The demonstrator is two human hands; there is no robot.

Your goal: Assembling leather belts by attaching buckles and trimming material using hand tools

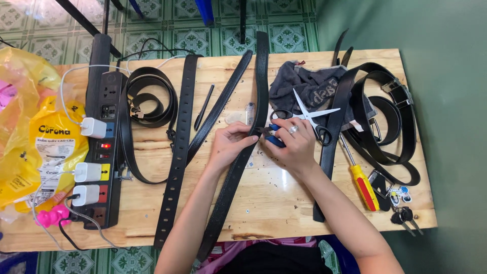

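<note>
**Black belt under blue-handled pliers at the middle of the bench**

Black leather runs across the pale wooden bench point(284, 203) in several strips. One long black leather belt point(238, 167) crosses the centre of the frame from the upper middle down to the lower edge, and both hands meet on it. The left hand point(228, 147) pinches the belt's edge between thumb and fingers. The right hand point(293, 144), a ring on one finger, is closed round small blue-handled pliers point(271, 136) whose tip touches the belt beside the left fingertips.

Just above the right hand lie steel scissors with black handles point(309, 117), partly on a crumpled grey cloth point(309, 83). Right of the right forearm lies a yellow-and-red-handled screwdriver point(361, 180), and coiled black belts point(385, 127) fill the upper right. A flat black strap with a row of holes point(177, 152) lies left of the hands. At the left edge sits a black power strip point(104, 147) with white chargers plugged in, beside a yellow plastic bag point(38, 137).
</note>
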